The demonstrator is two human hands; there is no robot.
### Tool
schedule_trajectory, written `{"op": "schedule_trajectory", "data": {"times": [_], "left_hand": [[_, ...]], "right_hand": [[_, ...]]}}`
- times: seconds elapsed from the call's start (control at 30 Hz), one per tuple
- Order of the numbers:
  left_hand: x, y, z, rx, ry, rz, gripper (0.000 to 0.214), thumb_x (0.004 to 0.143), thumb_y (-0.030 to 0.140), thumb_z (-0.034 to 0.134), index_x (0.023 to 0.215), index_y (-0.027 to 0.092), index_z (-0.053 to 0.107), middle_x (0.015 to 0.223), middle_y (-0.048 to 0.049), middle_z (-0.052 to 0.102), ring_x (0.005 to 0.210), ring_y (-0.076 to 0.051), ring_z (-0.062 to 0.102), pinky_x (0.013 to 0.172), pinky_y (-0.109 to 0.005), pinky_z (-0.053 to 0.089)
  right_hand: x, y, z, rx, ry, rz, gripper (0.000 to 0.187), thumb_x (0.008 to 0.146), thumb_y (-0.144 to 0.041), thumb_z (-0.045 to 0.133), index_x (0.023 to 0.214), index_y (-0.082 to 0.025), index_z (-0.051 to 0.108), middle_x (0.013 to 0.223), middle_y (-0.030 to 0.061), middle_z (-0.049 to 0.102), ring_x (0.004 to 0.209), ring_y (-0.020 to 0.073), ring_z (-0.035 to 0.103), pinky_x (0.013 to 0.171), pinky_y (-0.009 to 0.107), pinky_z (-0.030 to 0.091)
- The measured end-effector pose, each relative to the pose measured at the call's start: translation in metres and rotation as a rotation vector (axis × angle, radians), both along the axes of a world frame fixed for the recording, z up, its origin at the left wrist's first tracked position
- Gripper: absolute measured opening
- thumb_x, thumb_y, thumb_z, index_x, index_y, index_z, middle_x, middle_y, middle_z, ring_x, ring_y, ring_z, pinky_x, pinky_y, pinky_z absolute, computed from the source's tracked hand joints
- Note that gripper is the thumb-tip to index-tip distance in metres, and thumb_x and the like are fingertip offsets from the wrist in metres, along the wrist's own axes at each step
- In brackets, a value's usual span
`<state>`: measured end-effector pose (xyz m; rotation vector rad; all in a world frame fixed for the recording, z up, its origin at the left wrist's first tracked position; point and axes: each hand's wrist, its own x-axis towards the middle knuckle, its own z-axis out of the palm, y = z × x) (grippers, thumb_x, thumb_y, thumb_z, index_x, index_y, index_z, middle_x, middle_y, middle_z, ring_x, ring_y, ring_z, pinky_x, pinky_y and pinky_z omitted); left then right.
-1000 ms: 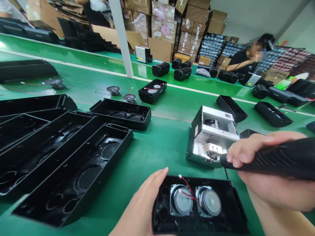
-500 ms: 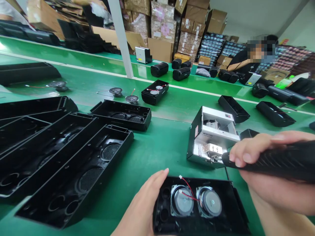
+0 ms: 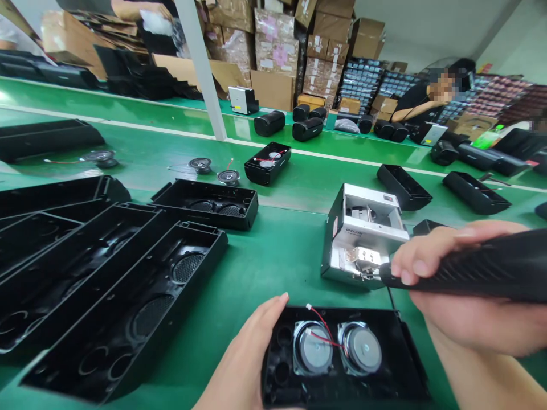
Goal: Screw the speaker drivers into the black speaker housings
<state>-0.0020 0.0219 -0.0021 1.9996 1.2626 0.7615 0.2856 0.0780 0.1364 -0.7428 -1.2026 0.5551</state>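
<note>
One black housing (image 3: 384, 378) just right of left hand (image 3: 243, 364), braced at its end; finger wrap hidden, cannot tell. Silver screw feeder (image 3: 363, 228) ahead of right hand (image 3: 461, 310), clenched round electric screwdriver (image 3: 478, 270), tip at feeder. Two drivers (image 3: 313, 348) seated, red wire (image 3: 325, 335) attached; screwing down probably left.

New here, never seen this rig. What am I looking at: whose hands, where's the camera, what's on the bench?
There is no robot. The one current picture comes from a camera worn on a person's head, looking down at their own bare hands. The left hand rests against the end of a black speaker shell fitted with two round speakers joined by red wire. The right hand grips a ribbed black tool, probably a power screwdriver, with its tip at a silver box. Empty long shells lie to the left on the green table. Another person sits far back.
</note>
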Motion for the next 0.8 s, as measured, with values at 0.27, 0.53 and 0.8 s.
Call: {"op": "schedule_trajectory", "data": {"times": [0.27, 0.53, 0.8], "left_hand": [[-0.007, -0.018, -0.008, -0.004, 0.020, -0.005, 0.125, 0.078, 0.062, 0.096, 0.179, 0.046, 0.024, 0.176, -0.0123, 0.050, 0.150, -0.051, 0.060, 0.120, -0.067, 0.058], [-0.007, -0.016, -0.009, 0.004, -0.004, -0.010, 0.098, 0.094, 0.064, 0.084, 0.176, 0.037, 0.035, 0.174, -0.0160, 0.050, 0.150, -0.045, 0.059, 0.121, -0.068, 0.056], [-0.001, 0.003, 0.000, -0.002, -0.021, 0.007, 0.064, 0.106, 0.055, 0.074, 0.164, 0.036, 0.055, 0.161, -0.0121, 0.064, 0.142, -0.037, 0.067, 0.118, -0.060, 0.059]], "right_hand": [[-0.012, 0.005, 0.002, -0.007, 0.012, -0.019, 0.059, 0.080, -0.088, 0.085, 0.091, -0.030, 0.081, 0.058, -0.0012, 0.068, 0.044, 0.0255, 0.060, 0.045, 0.043, 0.053], [-0.003, -0.002, 0.002, -0.044, -0.041, 0.066, 0.060, 0.091, -0.090, 0.071, 0.095, -0.032, 0.081, 0.061, -0.0007, 0.068, 0.047, 0.0256, 0.060, 0.049, 0.043, 0.051], [-0.008, 0.008, 0.005, 0.045, -0.043, -0.016, 0.058, 0.081, -0.088, 0.083, 0.091, -0.031, 0.083, 0.059, -0.0004, 0.069, 0.045, 0.0267, 0.060, 0.045, 0.044, 0.051]]}}
